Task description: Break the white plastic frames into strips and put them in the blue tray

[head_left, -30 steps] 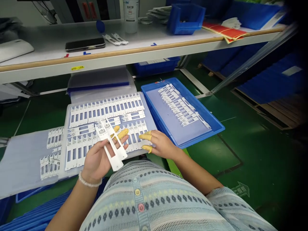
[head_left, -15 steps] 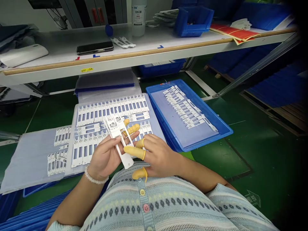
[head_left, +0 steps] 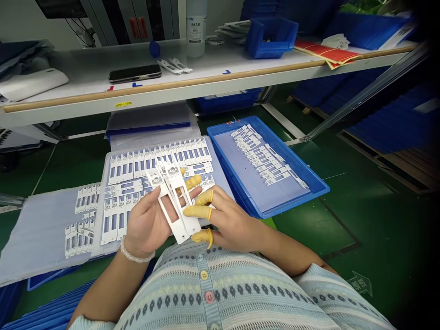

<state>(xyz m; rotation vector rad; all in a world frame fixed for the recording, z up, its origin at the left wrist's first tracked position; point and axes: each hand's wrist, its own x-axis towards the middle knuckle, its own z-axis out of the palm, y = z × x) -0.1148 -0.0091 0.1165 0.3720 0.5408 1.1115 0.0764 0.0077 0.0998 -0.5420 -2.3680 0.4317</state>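
Left of the blue tray [head_left: 295, 201], above the white board [head_left: 106, 249] with its rows of similar parts, at least two white slotted brackets [head_left: 182, 220] lie across the left hand [head_left: 146, 224], which grips them with its thumb on the left one's edge and its fingers behind, as half a second ago. Their holed upper ends, close together then, now stand further apart in a narrow fan, and the right one's lower end shows on the side toward the tray. Between the brackets and the tray, the right hand [head_left: 227, 220] wears yellow finger cots [head_left: 196, 211]; its index fingertip is on the right bracket, and its thumb, nearer the index finger than before, sits at that bracket's bottom end. Whether the two pinch it, I cannot tell. A second ago this hand was apart from the brackets. Inside the tray, the slanting line of parts [head_left: 259, 156] is unchanged.
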